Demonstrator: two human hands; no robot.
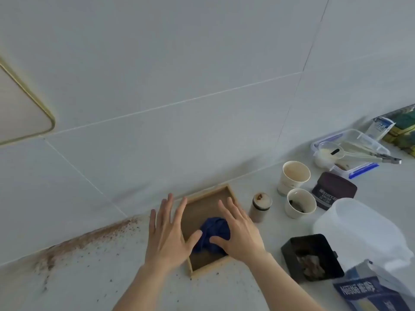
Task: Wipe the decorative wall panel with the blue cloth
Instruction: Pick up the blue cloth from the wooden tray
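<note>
At lower centre, a shallow wooden tray [226, 191] holds the crumpled blue cloth [214, 232] (soft, bunched); left hand [168, 234] and right hand [240, 232] hover flat, fingers spread wide. Right: two paper cups [292, 176].

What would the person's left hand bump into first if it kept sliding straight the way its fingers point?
Probably the pale tiled wall. The left hand points up past the wooden square tray's left rim, though depth is unclear.
</note>
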